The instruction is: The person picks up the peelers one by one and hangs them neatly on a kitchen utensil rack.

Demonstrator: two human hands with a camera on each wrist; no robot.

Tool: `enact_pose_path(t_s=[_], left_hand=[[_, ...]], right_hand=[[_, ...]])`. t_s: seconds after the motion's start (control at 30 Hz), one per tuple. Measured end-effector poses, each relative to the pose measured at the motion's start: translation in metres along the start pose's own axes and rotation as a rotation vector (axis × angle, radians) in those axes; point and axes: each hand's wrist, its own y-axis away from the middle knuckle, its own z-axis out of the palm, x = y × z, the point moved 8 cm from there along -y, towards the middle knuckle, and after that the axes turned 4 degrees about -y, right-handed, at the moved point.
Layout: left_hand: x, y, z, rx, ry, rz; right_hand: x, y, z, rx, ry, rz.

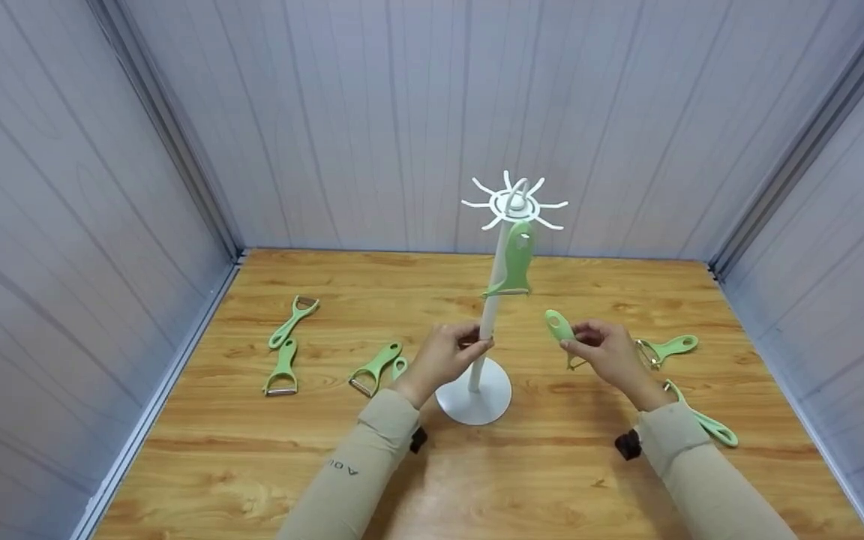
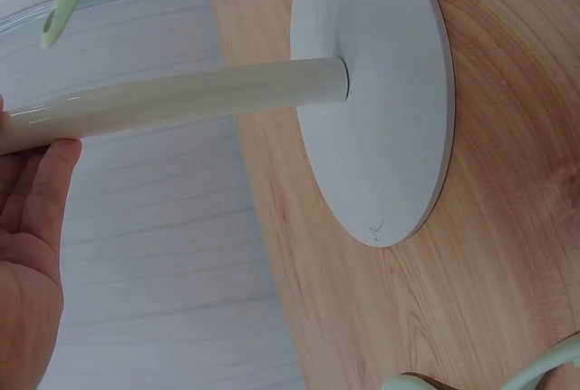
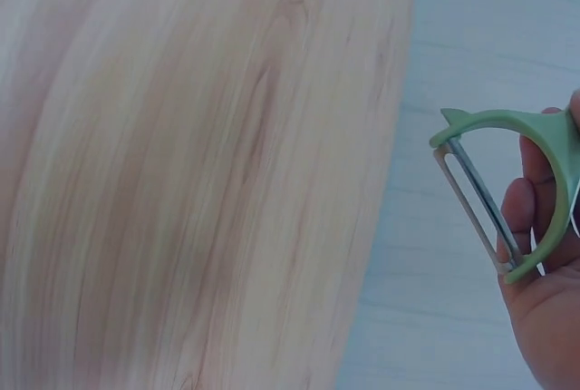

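A white stand (image 1: 489, 319) with a ring of hooks at its top stands upright on a round base (image 2: 399, 118). My left hand (image 1: 443, 356) grips its pole about midway up, thumb and fingers around it. From a front hook hangs a green peeler (image 1: 520, 259), its blade end down. To the right of the pole, my right hand (image 1: 612, 356) holds a second green peeler (image 1: 558, 325) above the table. The holed handle end of that peeler points up and left. In the right wrist view its metal blade (image 3: 483, 195) faces away from the fingers.
Two green peelers, one (image 1: 282, 369) nearer and one (image 1: 293, 322) farther, lie at the left of the wooden table (image 1: 522, 487). Near my left wrist lies another peeler (image 1: 377, 366), with one partly hidden beside it. Two more peelers, one (image 1: 673, 346) above the other (image 1: 709, 424), lie at the right.
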Motion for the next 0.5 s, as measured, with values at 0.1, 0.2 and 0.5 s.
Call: enact_pose_path(t_s=[0.1, 0.2, 0.5], left_hand=[[0.000, 0.000, 0.000, 0.003, 0.005, 0.001], [-0.001, 0.000, 0.000, 0.004, 0.008, -0.004], [-0.002, 0.000, 0.000, -0.011, 0.006, -0.006]], right_hand=[[-0.007, 0.001, 0.002, 0.031, -0.032, -0.010], [-0.014, 0.002, 0.005, 0.057, -0.057, -0.019], [-0.037, 0.003, 0.012, 0.115, -0.113, -0.056]])
